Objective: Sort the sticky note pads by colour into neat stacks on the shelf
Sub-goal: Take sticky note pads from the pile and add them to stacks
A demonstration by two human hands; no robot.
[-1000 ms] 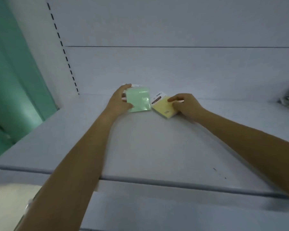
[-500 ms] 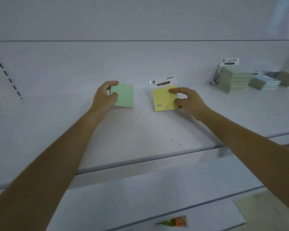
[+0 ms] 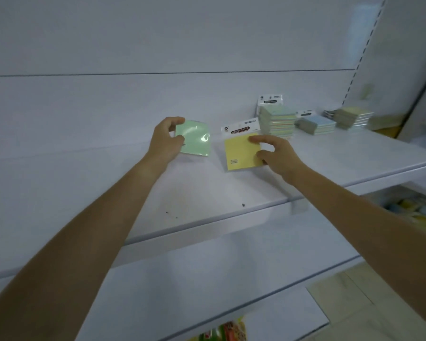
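Note:
A green sticky note pad (image 3: 196, 139) in clear wrap is pinched at its left edge by my left hand (image 3: 165, 141), tilted up near the back of the white shelf (image 3: 207, 193). Just to its right lies a yellow sticky note pad (image 3: 240, 152) with a white header card. My right hand (image 3: 276, 153) rests on that pad's right side, thumb and fingers closed on its edge. Farther right on the same shelf stand a mixed stack of pads (image 3: 277, 123), a blue stack (image 3: 316, 124) and a yellowish stack (image 3: 353, 118).
The shelf's front lip (image 3: 231, 219) runs diagonally below my arms. A lower shelf (image 3: 207, 291) sits beneath it, with coloured packets (image 3: 221, 333) under that. A slotted upright (image 3: 362, 50) bounds the shelf bay on the right. Small dark specks (image 3: 243, 205) dot the shelf.
The view has swung right, bringing the stacks at the right fully into sight. Both hands stay on their pads; the green pad now tilts up more.

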